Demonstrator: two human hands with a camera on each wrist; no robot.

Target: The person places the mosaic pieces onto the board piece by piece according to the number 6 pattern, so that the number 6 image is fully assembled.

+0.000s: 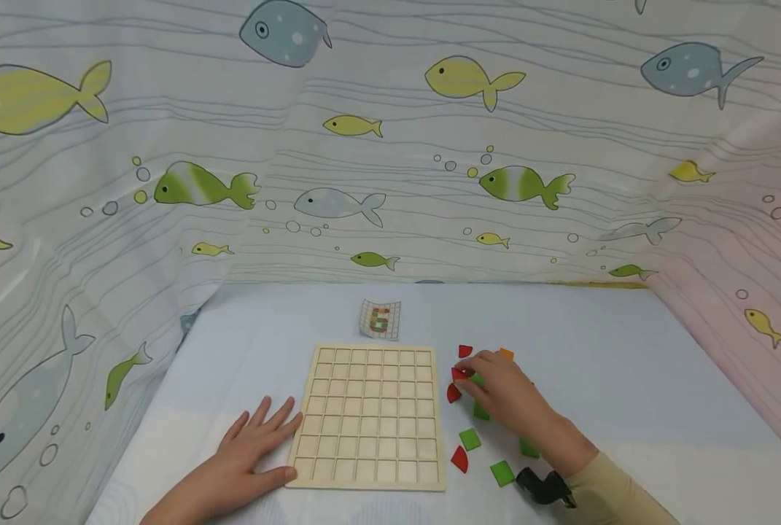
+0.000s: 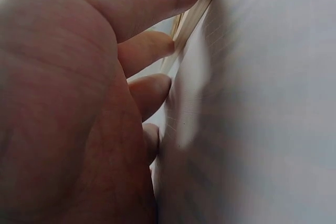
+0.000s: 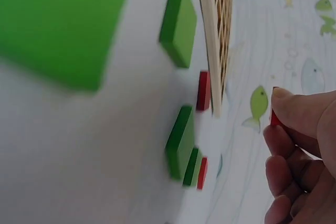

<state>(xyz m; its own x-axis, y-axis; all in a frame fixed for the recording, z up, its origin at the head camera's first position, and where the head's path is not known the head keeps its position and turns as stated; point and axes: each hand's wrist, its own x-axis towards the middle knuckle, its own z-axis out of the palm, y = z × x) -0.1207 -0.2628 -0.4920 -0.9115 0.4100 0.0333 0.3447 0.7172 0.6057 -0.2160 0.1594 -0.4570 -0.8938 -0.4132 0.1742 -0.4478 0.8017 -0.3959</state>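
A square wooden grid board (image 1: 370,415) lies flat on the table. At its left edge my left hand (image 1: 246,453) rests with fingers spread, the thumb touching the board's lower left side. In the left wrist view those fingers (image 2: 149,95) reach down to the cloth and the board's edge. To the right of the board, my right hand (image 1: 504,386) pinches a small red piece (image 3: 274,118) between thumb and fingertips, held above the table. Close by lie red quarter-circle pieces (image 1: 459,459) and green square tiles (image 1: 470,439), some partly hidden under this hand.
Behind the board lies a small paper card (image 1: 380,320) printed with a coloured grid pattern. An orange tile (image 1: 507,354) sits beyond the right hand. A black device (image 1: 544,487) is at the right wrist. Fish-printed curtains (image 1: 390,146) enclose the table's back and sides.
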